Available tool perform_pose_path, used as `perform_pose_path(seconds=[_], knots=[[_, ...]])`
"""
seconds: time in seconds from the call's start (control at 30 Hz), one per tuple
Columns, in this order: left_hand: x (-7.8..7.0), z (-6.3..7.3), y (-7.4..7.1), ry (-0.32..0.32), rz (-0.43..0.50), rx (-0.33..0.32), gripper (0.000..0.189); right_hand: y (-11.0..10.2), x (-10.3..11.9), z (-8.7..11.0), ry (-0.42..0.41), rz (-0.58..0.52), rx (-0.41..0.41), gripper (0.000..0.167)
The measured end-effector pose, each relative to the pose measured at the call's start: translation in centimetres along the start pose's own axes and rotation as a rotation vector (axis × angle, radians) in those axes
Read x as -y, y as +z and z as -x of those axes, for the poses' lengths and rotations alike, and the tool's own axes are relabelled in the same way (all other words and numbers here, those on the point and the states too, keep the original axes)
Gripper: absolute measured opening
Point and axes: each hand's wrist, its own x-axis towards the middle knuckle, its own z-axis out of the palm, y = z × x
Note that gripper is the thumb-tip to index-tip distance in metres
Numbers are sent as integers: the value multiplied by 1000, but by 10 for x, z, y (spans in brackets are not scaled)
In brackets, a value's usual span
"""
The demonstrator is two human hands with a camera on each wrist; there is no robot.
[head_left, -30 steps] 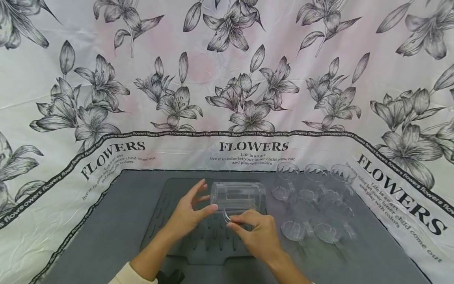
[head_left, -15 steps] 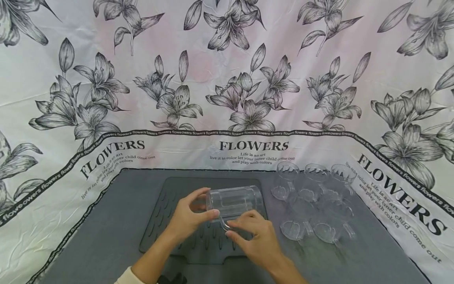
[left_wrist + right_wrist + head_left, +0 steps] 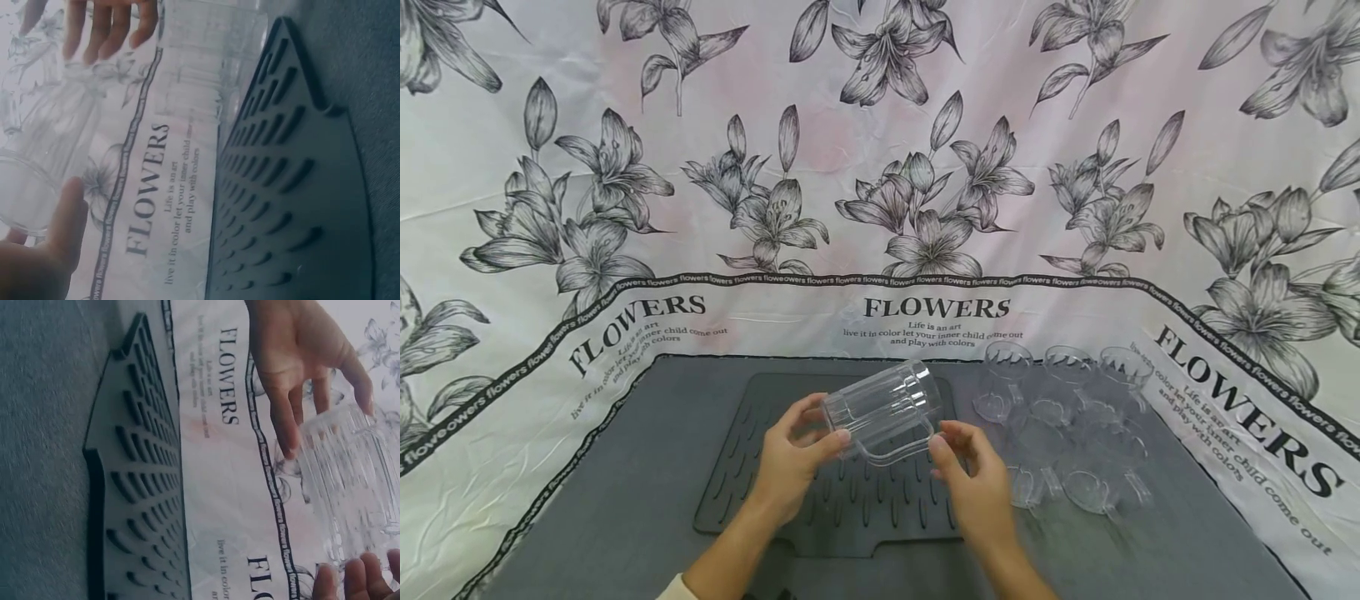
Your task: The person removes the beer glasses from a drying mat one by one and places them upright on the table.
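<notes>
A clear mug (image 3: 876,404) is held tilted above the dark ridged mat, its right end higher and its handle (image 3: 895,454) toward me. My left hand (image 3: 790,458) grips its left end, with the thumb in front and the fingers behind. In the left wrist view a round end of the mug (image 3: 28,194) lies by the left thumb. At the mug's right end is my right hand (image 3: 981,483), its fingers loosely bent. Whether its fingertips (image 3: 356,578) touch the mug I cannot tell.
The ridged drying mat (image 3: 865,512) lies on the grey tabletop (image 3: 602,492). Several more clear mugs (image 3: 1090,487) stand grouped at the right, near the back edge. A flower-printed cloth (image 3: 925,242) hangs behind and along the sides.
The mug has turned from nearly level to tilted, with its right end raised and its handle showing fully. My right hand has let go of the handle and moved right; the left still grips.
</notes>
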Motion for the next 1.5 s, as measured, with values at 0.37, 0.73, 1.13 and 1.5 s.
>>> perform_pose_path(seconds=[0.37,0.73,1.13,1.5], knots=[[14,1,5,-15,103,21,61,9,2,2,52,-149,109,20],[26,0,2,-154,118,157,70,8,19,-5,81,-360,184,27],[38,2,7,-155,13,215,72,21,31,0,94,-431,255,27],[44,0,7,-114,-64,283,73,30,39,7,86,-439,245,23]])
